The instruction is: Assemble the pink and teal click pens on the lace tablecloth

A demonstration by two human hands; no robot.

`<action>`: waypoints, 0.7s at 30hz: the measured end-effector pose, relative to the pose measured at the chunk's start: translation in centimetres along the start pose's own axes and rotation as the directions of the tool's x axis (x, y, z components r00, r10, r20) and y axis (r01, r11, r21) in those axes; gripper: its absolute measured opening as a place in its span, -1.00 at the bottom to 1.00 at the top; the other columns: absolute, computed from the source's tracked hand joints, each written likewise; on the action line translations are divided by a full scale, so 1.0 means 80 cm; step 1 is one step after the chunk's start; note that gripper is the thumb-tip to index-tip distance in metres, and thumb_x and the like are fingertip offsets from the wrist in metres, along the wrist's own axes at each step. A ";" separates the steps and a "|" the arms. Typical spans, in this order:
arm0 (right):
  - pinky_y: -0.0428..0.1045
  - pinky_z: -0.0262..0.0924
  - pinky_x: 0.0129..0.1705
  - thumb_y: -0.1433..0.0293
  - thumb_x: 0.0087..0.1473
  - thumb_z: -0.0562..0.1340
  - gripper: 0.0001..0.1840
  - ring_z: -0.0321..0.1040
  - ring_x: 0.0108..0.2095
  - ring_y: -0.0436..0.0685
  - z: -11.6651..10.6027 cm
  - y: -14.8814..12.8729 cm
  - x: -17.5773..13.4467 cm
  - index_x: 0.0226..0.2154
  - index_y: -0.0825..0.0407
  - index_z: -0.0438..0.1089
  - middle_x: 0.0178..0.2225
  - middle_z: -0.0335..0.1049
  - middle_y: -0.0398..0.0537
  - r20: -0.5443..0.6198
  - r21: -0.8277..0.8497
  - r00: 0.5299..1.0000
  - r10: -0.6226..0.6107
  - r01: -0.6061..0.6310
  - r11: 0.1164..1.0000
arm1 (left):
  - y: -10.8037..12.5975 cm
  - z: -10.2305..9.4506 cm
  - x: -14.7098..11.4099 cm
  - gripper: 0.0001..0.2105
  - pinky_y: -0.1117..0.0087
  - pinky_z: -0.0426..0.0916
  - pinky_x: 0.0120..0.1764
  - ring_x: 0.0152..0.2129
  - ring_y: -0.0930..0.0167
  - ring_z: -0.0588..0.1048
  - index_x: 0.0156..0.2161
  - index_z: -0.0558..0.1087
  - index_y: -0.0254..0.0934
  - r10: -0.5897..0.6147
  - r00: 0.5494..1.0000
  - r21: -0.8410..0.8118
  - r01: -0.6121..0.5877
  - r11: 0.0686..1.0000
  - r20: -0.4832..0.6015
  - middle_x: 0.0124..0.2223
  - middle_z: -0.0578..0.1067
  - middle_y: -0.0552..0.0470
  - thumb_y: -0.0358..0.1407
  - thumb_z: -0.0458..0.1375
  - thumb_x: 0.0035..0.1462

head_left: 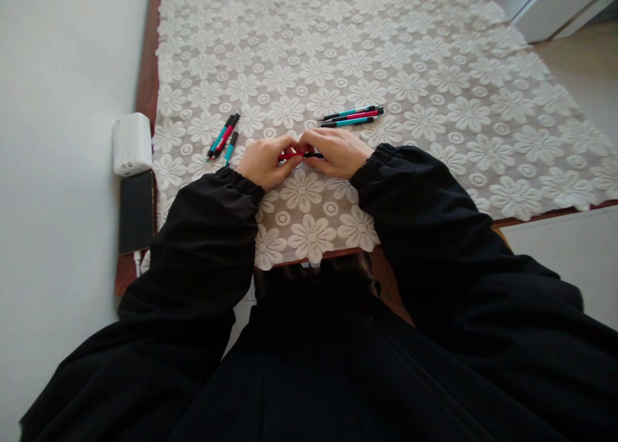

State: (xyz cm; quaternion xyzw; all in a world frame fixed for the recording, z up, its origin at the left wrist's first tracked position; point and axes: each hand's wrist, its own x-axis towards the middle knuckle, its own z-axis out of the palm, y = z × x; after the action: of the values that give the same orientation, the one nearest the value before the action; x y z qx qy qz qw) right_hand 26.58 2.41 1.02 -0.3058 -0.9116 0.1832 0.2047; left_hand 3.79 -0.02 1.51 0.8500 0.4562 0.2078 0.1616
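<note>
Between my two hands, near the table's front edge, is a red and black pen. My left hand is closed on its red part, thumb and fingers pinching it. My right hand pinches the black part, and the fingertips of both hands nearly meet. Just beyond my right hand lies a group of pens, blue and red with black ends. Left of my left hand rest several more pens in the same colours, one partly hidden by my sleeve.
A flowered lace cloth covers the wooden table. At the left edge, by the wall, sit a white boxy device and a dark phone-like slab, with a white cable below. White furniture stands at the far right.
</note>
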 end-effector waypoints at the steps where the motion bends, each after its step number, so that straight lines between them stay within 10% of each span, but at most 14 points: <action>1: 0.05 0.08 -0.14 0.38 0.20 0.19 -0.77 0.33 -0.16 0.19 -0.001 -0.001 0.000 -0.09 0.05 0.42 -0.12 0.48 0.05 -0.004 0.004 1.000 -0.004 0.004 1.000 | 0.000 0.000 0.000 -0.72 0.23 0.43 -0.23 -0.34 0.26 0.58 -0.04 0.59 -0.25 0.006 1.000 0.001 -0.006 1.000 -0.003 -0.23 0.66 -0.08 -0.15 0.16 0.29; 21: 0.03 0.02 -0.19 0.29 0.37 0.12 -0.80 0.32 -0.26 0.14 -0.006 -0.009 0.000 -0.07 0.02 0.37 -0.25 0.48 -0.03 -0.059 0.005 0.994 0.093 -0.093 0.996 | -0.007 0.003 -0.002 -0.70 0.33 0.40 -0.25 -0.32 0.31 0.60 0.00 0.54 -0.22 0.021 0.999 -0.001 -0.021 1.000 -0.039 -0.23 0.65 -0.03 -0.08 0.12 0.37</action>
State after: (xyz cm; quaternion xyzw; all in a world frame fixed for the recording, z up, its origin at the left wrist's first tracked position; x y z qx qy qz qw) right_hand 26.48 1.95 1.73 -0.3528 -0.8897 0.1845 0.2234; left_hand 3.45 0.11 1.00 0.8505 0.4500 0.2266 0.1509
